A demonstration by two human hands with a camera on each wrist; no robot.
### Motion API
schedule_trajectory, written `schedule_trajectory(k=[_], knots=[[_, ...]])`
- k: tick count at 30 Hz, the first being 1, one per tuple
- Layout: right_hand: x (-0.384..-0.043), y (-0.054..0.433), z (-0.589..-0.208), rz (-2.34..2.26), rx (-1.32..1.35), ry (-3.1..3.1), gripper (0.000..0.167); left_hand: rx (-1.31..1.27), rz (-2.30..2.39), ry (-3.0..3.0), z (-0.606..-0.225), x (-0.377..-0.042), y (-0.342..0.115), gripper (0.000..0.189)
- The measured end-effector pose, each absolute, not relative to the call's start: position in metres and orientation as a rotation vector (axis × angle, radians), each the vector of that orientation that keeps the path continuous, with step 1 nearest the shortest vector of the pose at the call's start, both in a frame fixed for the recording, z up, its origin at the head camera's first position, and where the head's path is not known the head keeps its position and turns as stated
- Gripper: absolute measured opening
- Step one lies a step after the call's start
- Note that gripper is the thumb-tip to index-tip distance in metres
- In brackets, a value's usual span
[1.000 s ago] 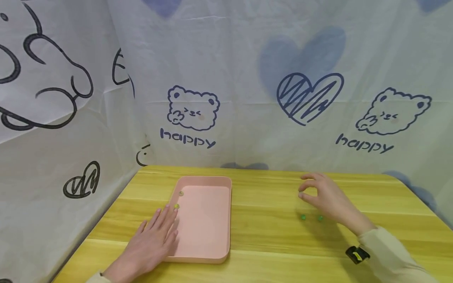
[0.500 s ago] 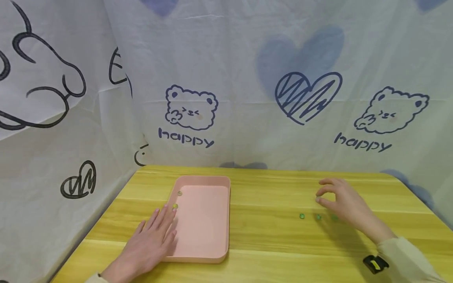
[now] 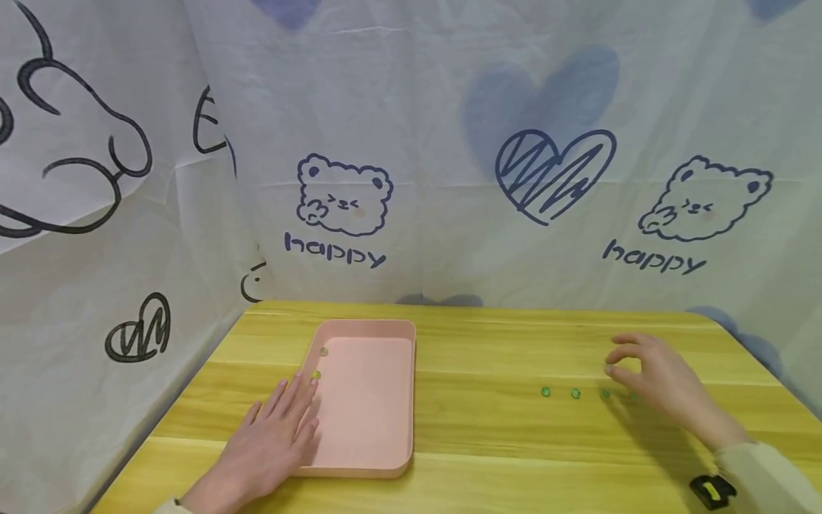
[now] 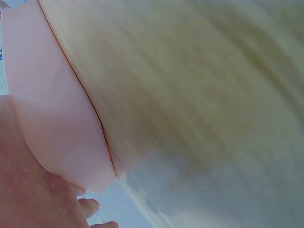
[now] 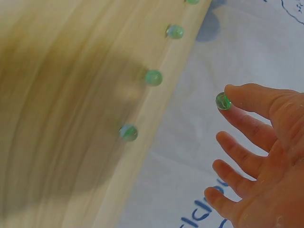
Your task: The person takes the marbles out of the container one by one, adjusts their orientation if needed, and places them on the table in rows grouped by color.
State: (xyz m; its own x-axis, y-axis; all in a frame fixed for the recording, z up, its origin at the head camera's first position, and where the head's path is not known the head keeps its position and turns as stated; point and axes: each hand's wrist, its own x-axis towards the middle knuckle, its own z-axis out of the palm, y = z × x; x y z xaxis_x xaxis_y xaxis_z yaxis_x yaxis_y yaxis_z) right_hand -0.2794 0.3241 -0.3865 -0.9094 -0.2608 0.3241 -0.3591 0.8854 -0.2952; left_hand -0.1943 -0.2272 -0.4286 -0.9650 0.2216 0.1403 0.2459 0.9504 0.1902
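Observation:
My right hand [image 3: 668, 378] is raised over the right part of the table, pinching a green glass marble [image 5: 223, 100] between thumb and forefinger. The other fingers spread apart. Below it, several green marbles [image 3: 575, 393] lie in a row on the wood; the right wrist view shows them spaced out, one marble [image 5: 128, 132] closest to the hand. At the pink tray [image 3: 366, 400], my left hand [image 3: 266, 446] lies with straight fingers over the left rim. Just beyond its fingertips is a yellowish marble [image 3: 316, 375], and farther back a pale marble [image 3: 324, 351], both along the tray's left side.
The yellow wood-grain table [image 3: 481, 428] reaches back to a white cloth [image 3: 437, 178] printed with bears and hearts. Another cloth panel [image 3: 154, 250] hangs along the left side. A black wristband piece [image 3: 713, 491] is on the right sleeve.
My right hand has moved to the right with the pinched marble, and more of the green marbles in the row show now. The left hand keeps its place at the tray.

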Motion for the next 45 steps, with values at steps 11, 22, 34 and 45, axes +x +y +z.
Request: schedule_trajectory(k=[11, 22, 34, 45], knots=[[-0.281, 0.357, -0.396, 0.498, 0.447, -2.806, 0.008, -0.359, -0.315, -2.977, -0.423, -0.194, -0.227, 0.057], [-0.276, 0.387, -0.409, 0.457, 0.399, -2.824, 0.009, -0.354, -0.311, -2.988, -0.423, -0.194, -0.226, 0.057], [-0.275, 0.406, -0.418, 0.379, 0.372, -2.877, 0.005, -0.346, -0.340, -3.010, -0.426, -0.196, -0.226, 0.058], [-0.275, 0.411, -0.420, 0.366, 0.355, -2.907, 0.003, -0.347, -0.327, -3.007, -0.424, -0.195, -0.226, 0.058]])
